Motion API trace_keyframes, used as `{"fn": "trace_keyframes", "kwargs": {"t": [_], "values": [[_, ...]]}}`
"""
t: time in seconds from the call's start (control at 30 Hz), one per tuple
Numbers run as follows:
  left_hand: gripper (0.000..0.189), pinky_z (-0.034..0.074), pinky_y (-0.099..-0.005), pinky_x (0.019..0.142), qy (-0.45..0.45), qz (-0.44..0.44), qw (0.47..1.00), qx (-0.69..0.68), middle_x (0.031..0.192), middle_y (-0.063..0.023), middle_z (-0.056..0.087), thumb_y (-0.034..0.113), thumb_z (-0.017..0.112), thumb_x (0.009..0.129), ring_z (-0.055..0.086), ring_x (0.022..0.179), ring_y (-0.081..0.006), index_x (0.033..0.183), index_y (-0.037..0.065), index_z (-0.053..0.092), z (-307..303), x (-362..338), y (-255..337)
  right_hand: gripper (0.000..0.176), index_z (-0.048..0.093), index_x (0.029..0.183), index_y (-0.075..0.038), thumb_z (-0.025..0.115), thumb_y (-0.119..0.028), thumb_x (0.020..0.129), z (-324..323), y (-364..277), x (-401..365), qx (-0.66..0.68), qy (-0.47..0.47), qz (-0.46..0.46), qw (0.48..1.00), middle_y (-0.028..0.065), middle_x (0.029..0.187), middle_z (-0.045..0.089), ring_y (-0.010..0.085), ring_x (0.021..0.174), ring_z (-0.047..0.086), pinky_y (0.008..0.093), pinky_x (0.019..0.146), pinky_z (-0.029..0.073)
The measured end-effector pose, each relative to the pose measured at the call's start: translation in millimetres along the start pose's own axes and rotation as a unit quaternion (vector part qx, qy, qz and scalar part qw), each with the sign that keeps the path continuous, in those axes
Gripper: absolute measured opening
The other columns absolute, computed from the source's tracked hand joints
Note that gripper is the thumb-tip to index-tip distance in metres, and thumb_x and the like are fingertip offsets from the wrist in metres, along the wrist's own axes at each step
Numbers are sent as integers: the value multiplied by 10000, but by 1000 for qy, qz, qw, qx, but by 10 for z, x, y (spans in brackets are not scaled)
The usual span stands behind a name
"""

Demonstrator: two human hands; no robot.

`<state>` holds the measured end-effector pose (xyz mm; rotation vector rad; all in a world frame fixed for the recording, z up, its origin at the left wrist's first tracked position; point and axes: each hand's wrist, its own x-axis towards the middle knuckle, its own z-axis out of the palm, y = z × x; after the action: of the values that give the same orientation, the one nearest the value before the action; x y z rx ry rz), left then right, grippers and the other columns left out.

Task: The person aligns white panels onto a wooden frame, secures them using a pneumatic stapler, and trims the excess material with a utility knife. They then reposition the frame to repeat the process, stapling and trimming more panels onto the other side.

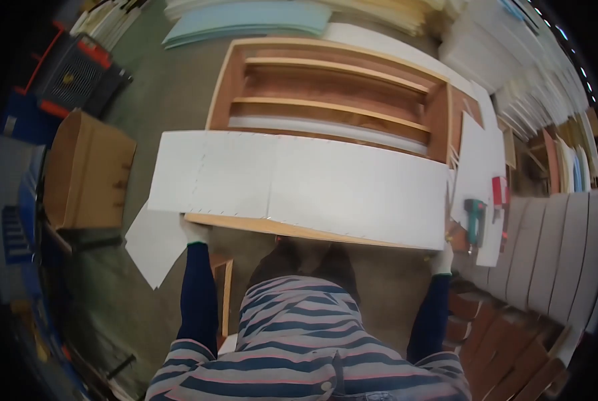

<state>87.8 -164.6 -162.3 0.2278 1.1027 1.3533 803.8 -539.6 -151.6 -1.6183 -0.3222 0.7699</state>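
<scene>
In front of my body is a wooden frame (238,223) with a white sheet (352,187) over its upper face. Small staple-like marks run along the sheet's edges and across it near a seam. My left hand (196,231), in a pale glove with a green cuff, grips the frame's near left corner; its fingertips are hidden. At the near right corner my right hand (440,259), gloved alike, holds the frame, its fingers partly out of sight. Just beyond the sheet lies another open wooden frame (339,45) with crosswise slats.
A green staple-gun-like tool (474,222) and a red box (499,190) lie to the right on white board. On the left stand a cardboard box (88,170) and a black-and-red machine (78,77). White panels (155,244) lean low left; foam sheets (245,23) are stacked behind.
</scene>
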Motion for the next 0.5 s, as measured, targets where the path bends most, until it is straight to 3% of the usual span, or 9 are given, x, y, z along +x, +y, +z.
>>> {"fn": "trace_keyframes", "kwargs": {"t": [0.03,0.1,0.17,0.23,0.33,0.37,0.47,0.5], "values": [[589,461,-512,1061,24,-1,1000,-19,1378,-112,570,530,403,1004,548,1258,-315,1388,100,524,238,-162,53,174,639,1068,-30,561,-175,1011,74,5,7,-8,-19,-53,998,73,903,698,222,790,684,325,652,543],[592,452,-490,1077,-18,45,999,-5,1409,-118,564,508,417,999,550,1276,-314,1401,85,519,177,-253,111,241,650,1042,-45,548,-263,1041,65,-437,-101,-55,-36,-37,997,78,850,692,202,726,677,302,627,531],[610,371,-510,1147,64,39,996,-55,1443,-150,519,506,420,997,476,1354,-325,1409,67,512,640,-901,377,257,610,1136,-33,615,-260,1015,60,-1007,-275,61,14,25,998,32,887,660,181,757,675,337,684,571],[659,275,-578,1192,9,4,997,-77,1462,-149,477,520,411,1003,397,1400,-312,1445,34,473,892,-1479,699,289,614,1154,-29,613,-288,1027,52,-1691,-418,67,35,-18,997,38,900,671,162,795,683,346,711,595],[715,174,-682,1186,-11,88,991,-98,1556,-152,399,518,401,1007,317,1467,-308,1515,14,407,1446,-2269,1047,262,645,1071,-3,581,-256,1046,128,-2536,-379,46,4,-68,997,25,843,661,119,700,623,272,623,508],[715,174,-682,1186,-7,98,990,-103,1556,-152,399,518,401,1007,317,1467,-308,1515,14,407,1507,-2399,1063,287,652,1090,20,571,-252,1052,41,-2726,-334,18,-43,-67,997,28,853,666,103,669,596,245,604,459],[722,234,-680,1166,-60,161,985,-8,1565,-135,392,492,388,1002,303,1479,-296,1536,6,373,1645,-2658,1090,306,650,1118,39,583,-250,1041,-162,-3078,-54,-36,-95,-96,990,42,841,662,100,652,583,245,585,448],[722,234,-680,1166,-51,165,985,-10,1565,-135,392,492,388,1002,303,1479,-296,1536,6,373,1718,-2764,1088,306,652,1116,38,589,-250,1037,-176,-3161,1,-49,-72,-104,991,48,846,669,99,641,580,245,574,444]]}}
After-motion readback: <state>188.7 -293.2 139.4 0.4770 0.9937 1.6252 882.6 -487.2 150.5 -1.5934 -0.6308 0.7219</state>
